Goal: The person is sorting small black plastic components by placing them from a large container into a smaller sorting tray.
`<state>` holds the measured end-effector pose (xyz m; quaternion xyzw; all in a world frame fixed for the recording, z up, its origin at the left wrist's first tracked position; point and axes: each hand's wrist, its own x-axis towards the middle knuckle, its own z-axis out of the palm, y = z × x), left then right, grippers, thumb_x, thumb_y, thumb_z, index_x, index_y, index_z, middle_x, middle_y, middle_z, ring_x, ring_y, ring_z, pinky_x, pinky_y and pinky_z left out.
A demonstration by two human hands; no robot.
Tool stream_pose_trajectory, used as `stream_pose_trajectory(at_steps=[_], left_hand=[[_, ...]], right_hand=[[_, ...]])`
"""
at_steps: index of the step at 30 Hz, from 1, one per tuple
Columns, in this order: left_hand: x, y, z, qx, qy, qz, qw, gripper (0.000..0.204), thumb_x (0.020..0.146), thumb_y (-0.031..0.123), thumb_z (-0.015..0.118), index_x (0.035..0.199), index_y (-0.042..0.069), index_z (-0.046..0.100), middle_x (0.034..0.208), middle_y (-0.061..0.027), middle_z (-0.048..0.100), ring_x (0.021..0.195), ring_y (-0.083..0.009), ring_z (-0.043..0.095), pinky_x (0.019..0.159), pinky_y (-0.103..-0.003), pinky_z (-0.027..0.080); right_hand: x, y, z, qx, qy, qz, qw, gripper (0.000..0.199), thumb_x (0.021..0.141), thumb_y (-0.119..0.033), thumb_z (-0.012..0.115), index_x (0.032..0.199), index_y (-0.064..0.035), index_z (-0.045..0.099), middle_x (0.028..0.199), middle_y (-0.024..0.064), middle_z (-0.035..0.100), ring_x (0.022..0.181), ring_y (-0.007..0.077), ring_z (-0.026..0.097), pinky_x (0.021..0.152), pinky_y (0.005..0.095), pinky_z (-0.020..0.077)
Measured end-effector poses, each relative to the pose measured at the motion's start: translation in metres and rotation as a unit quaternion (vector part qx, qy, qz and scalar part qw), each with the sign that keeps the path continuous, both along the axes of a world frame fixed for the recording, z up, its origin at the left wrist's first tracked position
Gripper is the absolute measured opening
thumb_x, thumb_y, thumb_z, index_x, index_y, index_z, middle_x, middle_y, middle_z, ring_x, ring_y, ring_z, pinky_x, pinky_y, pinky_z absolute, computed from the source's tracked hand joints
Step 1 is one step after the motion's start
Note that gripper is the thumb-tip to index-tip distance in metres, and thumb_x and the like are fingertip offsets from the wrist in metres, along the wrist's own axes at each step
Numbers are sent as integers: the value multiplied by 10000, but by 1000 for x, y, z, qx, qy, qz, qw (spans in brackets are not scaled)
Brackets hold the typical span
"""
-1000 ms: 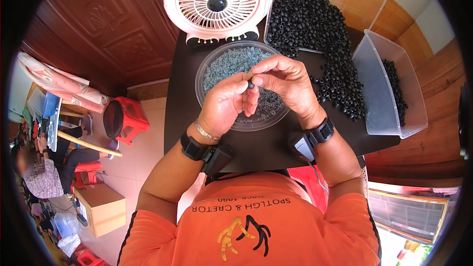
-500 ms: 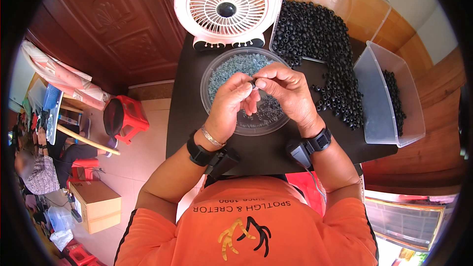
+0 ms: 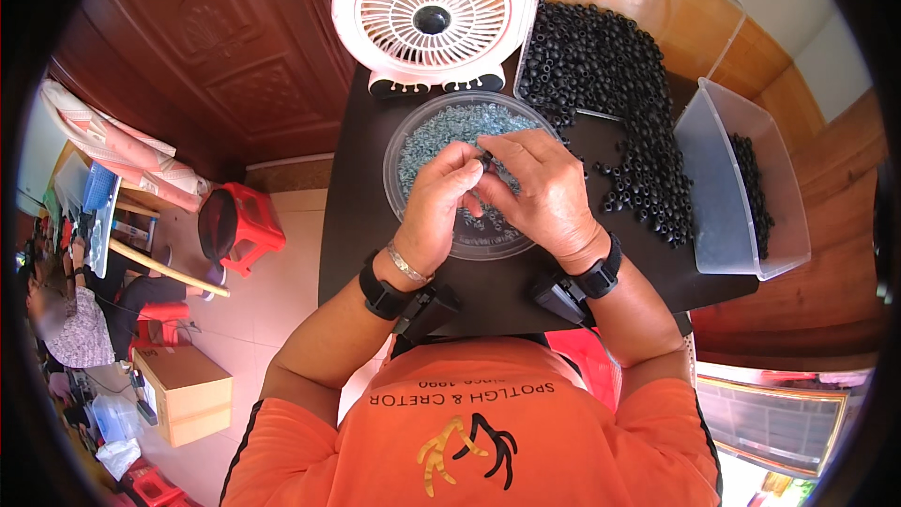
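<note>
My left hand (image 3: 434,202) pinches a small black bead-like piece (image 3: 484,161) between thumb and fingers, above a round clear tub (image 3: 391,172). Close against it, my right hand (image 3: 544,192) is bent over with its fingers drawn together at the same piece. What those right fingertips grip is hidden by the hand. Under both hands, the tub holds many small pale blue, see-through bits (image 3: 450,122). To the right, a heap of black hollow pieces (image 3: 648,169) spills across the dark table (image 3: 497,305).
A white fan (image 3: 432,19) stands behind the tub. Black pieces fill a tipped clear box (image 3: 709,61), and another translucent bin (image 3: 727,178) sits at the table's right edge. Off left are a red stool (image 3: 253,225), a cardboard box (image 3: 183,394) and a seated person (image 3: 80,329).
My right hand has turned over the piece, its back now facing up and its wrist slightly inward. My left hand stays nearly in place, still pinching the black piece.
</note>
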<state>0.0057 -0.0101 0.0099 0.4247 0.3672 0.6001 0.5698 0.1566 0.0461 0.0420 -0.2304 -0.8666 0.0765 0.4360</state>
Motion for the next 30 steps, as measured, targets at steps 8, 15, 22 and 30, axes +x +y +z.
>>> stream_pose_trajectory(at_steps=[8,15,22,30], left_hand=[[1,-1,2,1,2,11,1000,250,925,248,498,1041,33,547,937,-30,585,840,-102,564,674,-239,439],[3,1,3,4,41,12,999,230,923,245,499,1002,37,556,926,-27,594,821,-107,572,666,-238,443],[4,2,-2,-2,21,20,1000,206,944,212,473,1016,35,550,931,-34,603,826,-114,580,671,-244,448],[2,3,-10,-37,-109,-12,993,195,943,225,475,1008,50,529,911,-59,616,812,-138,594,712,-272,453]], right_hand=[[3,2,2,-35,2,51,998,296,746,-95,677,1031,-22,645,870,114,644,776,301,623,698,385,517],[5,9,-5,-75,15,58,995,158,844,-100,590,965,-30,664,810,126,645,768,314,620,682,389,513],[3,2,-5,-38,-4,-5,999,101,831,-125,596,859,-44,649,723,111,624,723,300,620,662,397,503],[-2,-6,1,-13,-64,-16,998,235,756,-182,670,934,-48,597,692,93,588,665,276,600,645,382,478]])
